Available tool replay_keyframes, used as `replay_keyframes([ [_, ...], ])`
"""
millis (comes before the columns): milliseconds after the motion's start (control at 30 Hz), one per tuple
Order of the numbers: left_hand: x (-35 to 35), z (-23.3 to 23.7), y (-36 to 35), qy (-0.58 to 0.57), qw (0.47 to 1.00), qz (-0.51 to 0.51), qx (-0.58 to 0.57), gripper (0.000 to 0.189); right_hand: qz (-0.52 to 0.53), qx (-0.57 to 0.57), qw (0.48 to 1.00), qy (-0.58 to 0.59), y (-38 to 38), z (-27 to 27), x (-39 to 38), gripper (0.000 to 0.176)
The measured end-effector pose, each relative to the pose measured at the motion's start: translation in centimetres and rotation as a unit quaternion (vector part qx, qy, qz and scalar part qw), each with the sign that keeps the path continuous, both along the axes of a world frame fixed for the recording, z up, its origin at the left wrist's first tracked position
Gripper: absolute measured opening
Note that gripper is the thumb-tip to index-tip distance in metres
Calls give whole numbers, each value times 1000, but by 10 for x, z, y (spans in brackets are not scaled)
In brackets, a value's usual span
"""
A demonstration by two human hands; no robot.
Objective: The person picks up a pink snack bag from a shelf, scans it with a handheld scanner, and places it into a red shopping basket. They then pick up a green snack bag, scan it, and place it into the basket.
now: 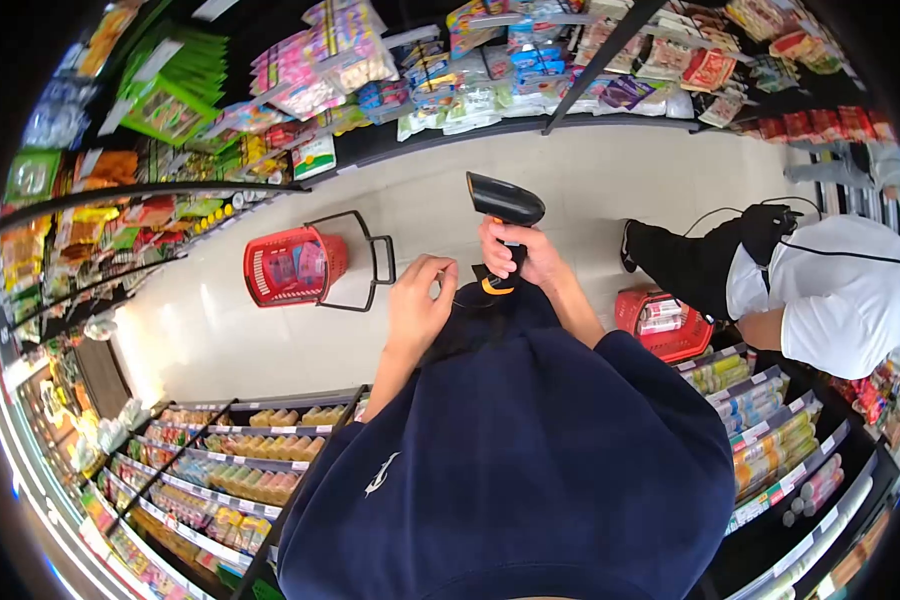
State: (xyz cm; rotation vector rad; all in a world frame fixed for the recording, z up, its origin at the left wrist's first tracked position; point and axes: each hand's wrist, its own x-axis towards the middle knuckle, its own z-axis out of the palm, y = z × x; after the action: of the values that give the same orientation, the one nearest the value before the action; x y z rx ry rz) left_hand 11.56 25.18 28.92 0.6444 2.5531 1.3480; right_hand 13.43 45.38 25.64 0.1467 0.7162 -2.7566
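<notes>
A black handheld scanner (506, 200) with an orange-trimmed grip is held upright by my right hand (518, 250), its fingers wrapped round the handle. Just left of it, my left hand (425, 300) is raised with its fingers curled and the thumb near the fingertips; whether anything small lies between them is too small to tell. It does not touch the scanner. To the left of my left hand, a red basket (262, 270) with a black handle stands on the floor, with packages inside.
Shelves of bagged goods (310, 65) run along the far side, and shelves of packaged items (240, 450) stand at the near left. A person in a white top (840, 280) is at the right, beside another red basket (675, 343) holding packages.
</notes>
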Motion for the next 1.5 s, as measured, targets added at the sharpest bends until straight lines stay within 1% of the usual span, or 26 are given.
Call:
replay_keyframes([
  [33, -4, -2, 8, 19, 1000, -2, -13, 8, 11, 30, 999, 8, 8, -2, -1, 14],
  [67, -8, -3, 14, 16, 1000, -8, -15, 8, 6, 29, 1000, 4, 16, -3, -3, 14],
  [133, -12, 2, 24, 20, 998, -34, -56, 9, 14, 113, 992, -54, 32, 1, -7, 13],
  [167, -12, 1, 26, 17, 998, -30, -56, 9, 9, 135, 988, -77, 38, 4, -10, 13],
  [233, -17, -1, 29, 12, 996, -32, -87, 13, 22, 147, 986, -75, 48, 3, -13, 13],
  [267, -19, 0, 31, 20, 996, -19, -86, 13, 30, 156, 985, -73, 51, 2, -17, 13],
  [333, -20, 3, 37, -36, 996, 41, -68, 16, 50, 192, 977, -74, 56, 3, -26, 16],
  [367, -23, -3, 36, -47, 996, 50, -52, 18, 56, 191, 977, -73, 57, 1, -33, 16],
  [400, -26, -5, 35, -64, 995, 55, -54, 17, 62, 189, 977, -75, 55, 0, -39, 16],
  [433, -29, -5, 35, -56, 996, 56, -51, 14, 74, 189, 977, -71, 51, 0, -46, 16],
  [500, -37, -7, 36, -48, 996, 68, -41, 12, 70, 230, 967, -82, 47, 2, -61, 16],
  [533, -41, -10, 35, -44, 996, 70, -36, 11, 84, 233, 964, -96, 43, 2, -68, 16],
  [600, -54, -13, 35, -37, 995, 85, -23, 10, 89, 249, 961, -76, 36, 4, -85, 15],
  [700, -76, -14, 33, -17, 996, 93, -7, 14, 127, 267, 953, -59, 27, 12, -114, 17],
  [733, -86, -10, 33, -10, 994, 106, 1, 14, 133, 276, 951, -47, 25, 14, -124, 17],
  [800, -104, 0, 31, -22, 995, 95, 1, 14, 150, 284, 946, -42, 19, 20, -146, 17],
  [933, -136, 5, 21, -37, 994, 106, -9, 13, 153, 298, 942, -7, 5, 35, -185, 17],
  [1000, -150, 2, 15, 5, 994, 107, 6, 7, 135, 307, 942, -7, -3, 46, -200, 17],
  [1067, -163, -2, 7, 7, 994, 104, 6, 9, 135, 319, 938, 3, -9, 40, -214, 18],
  [1133, -178, -4, 0, 10, 995, 99, 11, 10, 145, 302, 942, 7, -16, 40, -228, 19],
  [1200, -189, -5, -6, -2, 994, 112, 0, 9, 148, 314, 938, 13, -25, 40, -240, 19],
  [1267, -198, -7, -13, 13, 992, 122, 6, 9, 172, 309, 935, 9, -37, 37, -253, 20],
  [1333, -202, -3, -20, -19, 986, 165, 17, 9, 195, 310, 930, 13, -44, 32, -265, 22],
  [1400, -201, -3, -31, -28, 983, 183, 9, 10, 213, 323, 922, 29, -56, 28, -276, 22],
  [1500, -206, -10, -45, -52, 975, 215, 26, 11, 218, 317, 923, 25, -76, 27, -290, 22],
])
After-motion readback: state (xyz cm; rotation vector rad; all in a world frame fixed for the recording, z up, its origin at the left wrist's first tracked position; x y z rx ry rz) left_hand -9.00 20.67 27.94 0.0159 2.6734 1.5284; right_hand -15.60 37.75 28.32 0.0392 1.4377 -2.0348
